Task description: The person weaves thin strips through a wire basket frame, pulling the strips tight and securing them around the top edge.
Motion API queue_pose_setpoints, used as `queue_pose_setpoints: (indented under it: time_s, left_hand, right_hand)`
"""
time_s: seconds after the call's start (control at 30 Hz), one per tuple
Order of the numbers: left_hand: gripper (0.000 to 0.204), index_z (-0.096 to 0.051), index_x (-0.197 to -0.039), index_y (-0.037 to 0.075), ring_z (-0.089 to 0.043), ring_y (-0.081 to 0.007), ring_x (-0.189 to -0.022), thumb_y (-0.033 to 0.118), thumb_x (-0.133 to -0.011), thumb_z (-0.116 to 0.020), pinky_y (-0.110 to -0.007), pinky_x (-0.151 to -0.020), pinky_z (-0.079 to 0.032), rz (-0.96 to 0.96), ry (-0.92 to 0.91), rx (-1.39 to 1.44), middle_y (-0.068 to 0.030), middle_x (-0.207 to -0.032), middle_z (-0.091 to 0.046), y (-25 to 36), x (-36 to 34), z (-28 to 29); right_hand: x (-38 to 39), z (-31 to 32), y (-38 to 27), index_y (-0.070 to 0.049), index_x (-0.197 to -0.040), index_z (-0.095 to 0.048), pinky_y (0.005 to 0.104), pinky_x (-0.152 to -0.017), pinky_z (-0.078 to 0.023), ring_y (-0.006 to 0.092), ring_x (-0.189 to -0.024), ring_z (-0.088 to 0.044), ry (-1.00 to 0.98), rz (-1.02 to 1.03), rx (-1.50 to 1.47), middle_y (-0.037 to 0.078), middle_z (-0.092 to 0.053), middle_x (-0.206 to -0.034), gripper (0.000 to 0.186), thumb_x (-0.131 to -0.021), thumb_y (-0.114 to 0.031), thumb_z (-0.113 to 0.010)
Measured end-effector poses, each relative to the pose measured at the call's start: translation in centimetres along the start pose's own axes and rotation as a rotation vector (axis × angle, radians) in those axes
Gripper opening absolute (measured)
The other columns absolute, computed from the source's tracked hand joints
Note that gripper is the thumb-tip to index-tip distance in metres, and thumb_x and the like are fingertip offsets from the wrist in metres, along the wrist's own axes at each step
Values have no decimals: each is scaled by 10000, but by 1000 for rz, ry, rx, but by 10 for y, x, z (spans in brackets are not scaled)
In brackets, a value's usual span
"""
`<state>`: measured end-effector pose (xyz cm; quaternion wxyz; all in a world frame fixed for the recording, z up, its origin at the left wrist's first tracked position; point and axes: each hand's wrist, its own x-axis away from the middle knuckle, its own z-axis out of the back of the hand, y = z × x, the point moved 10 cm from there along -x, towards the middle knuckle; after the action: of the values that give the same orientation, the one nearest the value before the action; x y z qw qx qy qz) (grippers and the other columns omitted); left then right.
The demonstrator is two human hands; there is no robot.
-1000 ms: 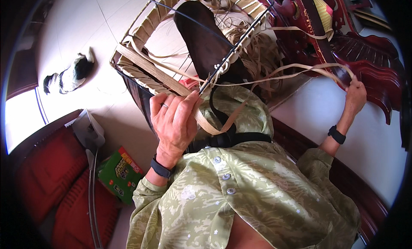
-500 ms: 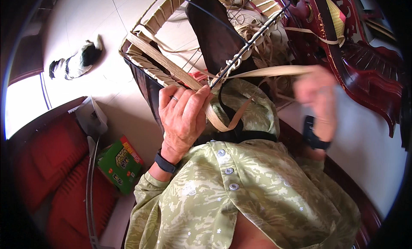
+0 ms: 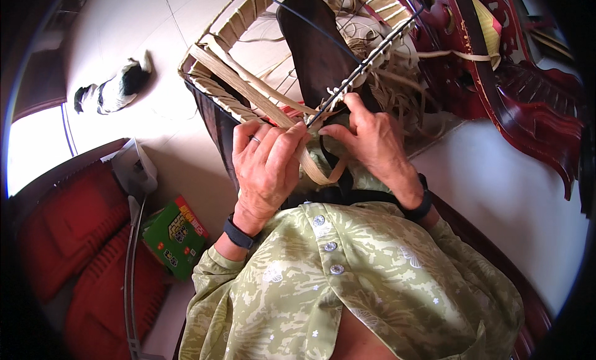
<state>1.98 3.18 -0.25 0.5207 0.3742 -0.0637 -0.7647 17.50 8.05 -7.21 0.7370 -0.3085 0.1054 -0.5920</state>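
A black wire frame (image 3: 363, 62), its edges wrapped with flat tan strips, rests tilted over my lap. At its near corner my left hand (image 3: 267, 167) is closed, pinching a tan strip (image 3: 239, 82) against the wire between thumb and fingers. Below that pinch, the strip hangs in a loop in front of my belt. My right hand (image 3: 382, 143) is just right of the corner, thumb and forefinger apart beside the wrapped wire edge. Its other fingers are partly hidden, and no strip shows in it.
A tangle of loose tan strips (image 3: 406, 90) lies beyond my right hand. Carved dark-red wooden furniture (image 3: 521, 136) stands at right. At left are red cushions (image 3: 96, 236), a green box (image 3: 177, 236) and a grey-white stand (image 3: 135, 171). A black-and-white animal (image 3: 118, 90) lies on the tiles.
My right hand has come in from the far right to the frame's corner. The strip stretched toward it no longer shows there. My left hand keeps its pinch, almost unmoved.
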Motion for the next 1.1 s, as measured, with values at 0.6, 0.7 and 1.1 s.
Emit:
queue_pose_setpoints:
  time_s: [0.6,0.7,1.1]
  left_hand:
    - [229,-672,-1013,51,-652,-198,-798,77,-809,-772,-362,-829,-450,-4,-4,12,-43,-853,-681,0,0,2]
    - [228,-675,-1023,48,-653,-198,-802,76,-816,-766,-366,-835,-451,6,-20,17,-42,-862,-685,-1,2,1]
    - [233,-680,-1024,54,-669,-201,-853,103,-816,-771,-370,-834,-453,12,-1,20,-46,-907,-702,-4,2,2]
  right_hand:
    - [85,205,150,-49,-1224,-683,234,-546,-446,64,-664,-533,774,-457,-70,18,-696,-1033,335,-982,-280,-674]
    - [19,65,58,-100,-1295,-653,247,-514,-427,59,-620,-519,88,-289,-373,13,-654,-762,395,-923,-205,-735]
    - [10,29,-13,-100,-1161,-623,369,-578,-548,295,-708,-720,306,160,6,123,-726,-864,387,-855,-256,-801]
